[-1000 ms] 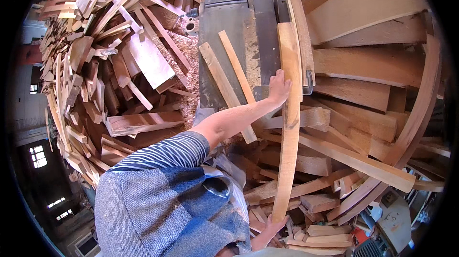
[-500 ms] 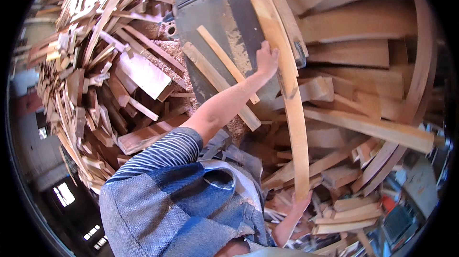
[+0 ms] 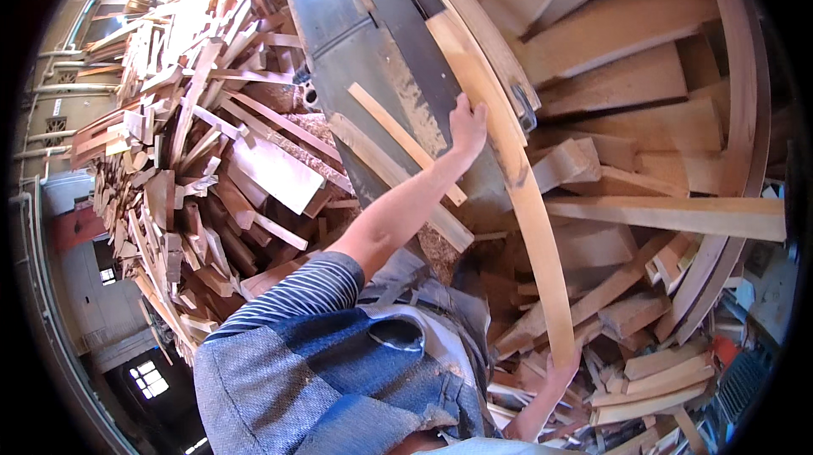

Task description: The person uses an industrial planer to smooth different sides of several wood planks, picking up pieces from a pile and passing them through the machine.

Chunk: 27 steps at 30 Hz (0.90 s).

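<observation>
A long, pale wooden board (image 3: 542, 235) lies along the machine table (image 3: 343, 57) and sticks out past its near end toward me. My left hand (image 3: 468, 126) is closed at the board's left edge, over the table, its fingers partly hidden. Lower right, my right hand (image 3: 562, 364) grips the near end of the same board. Along the board's right side runs a wooden fence strip (image 3: 487, 44), with a dark metal clamp (image 3: 527, 108) on it. Two loose wood strips, one thin (image 3: 402, 137) and one wider (image 3: 398, 176), rest on the table under and beside my left forearm.
A big heap of offcuts (image 3: 203, 167) rises left of the machine. Wide planks (image 3: 627, 40) are stacked on the right, and a long beam (image 3: 677, 214) juts out there. More scraps (image 3: 656, 387) lie near my right hand. Sawdust (image 3: 411, 82) covers part of the table.
The whole view has turned and shifted slightly. Both hands remain on the board, which keeps about the same place against the fence.
</observation>
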Available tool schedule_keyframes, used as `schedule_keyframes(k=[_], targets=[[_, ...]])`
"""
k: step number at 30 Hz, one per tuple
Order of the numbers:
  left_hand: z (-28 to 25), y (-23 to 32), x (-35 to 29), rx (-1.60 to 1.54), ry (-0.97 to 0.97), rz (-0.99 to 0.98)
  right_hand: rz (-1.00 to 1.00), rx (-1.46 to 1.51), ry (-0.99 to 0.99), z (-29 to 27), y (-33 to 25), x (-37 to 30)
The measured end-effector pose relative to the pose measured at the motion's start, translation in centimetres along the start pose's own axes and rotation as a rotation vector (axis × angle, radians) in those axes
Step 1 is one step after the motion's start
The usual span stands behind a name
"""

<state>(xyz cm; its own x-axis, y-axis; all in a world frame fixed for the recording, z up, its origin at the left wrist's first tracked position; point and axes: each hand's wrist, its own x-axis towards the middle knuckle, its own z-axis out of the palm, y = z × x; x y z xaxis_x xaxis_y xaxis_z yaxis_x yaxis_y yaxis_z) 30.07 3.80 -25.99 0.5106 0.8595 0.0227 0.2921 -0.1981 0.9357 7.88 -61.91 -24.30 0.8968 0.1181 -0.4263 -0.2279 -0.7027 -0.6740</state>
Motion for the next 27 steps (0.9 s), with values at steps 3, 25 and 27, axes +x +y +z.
schedule_keyframes(k=[3,25,27], targets=[[-0.6,-0.2,0.2,0.029,0.011,-0.032,0.262,0.402,0.019,0.4,-0.3,1.4],[0.1,2.5,-7.5,-0.039,-0.170,-0.129,0.686,0.857,0.500,-4.0,6.3,-1.4],[-0.2,3.1,-7.4,0.061,-0.166,-0.168,0.678,0.761,0.476,-3.6,5.8,-0.4]])
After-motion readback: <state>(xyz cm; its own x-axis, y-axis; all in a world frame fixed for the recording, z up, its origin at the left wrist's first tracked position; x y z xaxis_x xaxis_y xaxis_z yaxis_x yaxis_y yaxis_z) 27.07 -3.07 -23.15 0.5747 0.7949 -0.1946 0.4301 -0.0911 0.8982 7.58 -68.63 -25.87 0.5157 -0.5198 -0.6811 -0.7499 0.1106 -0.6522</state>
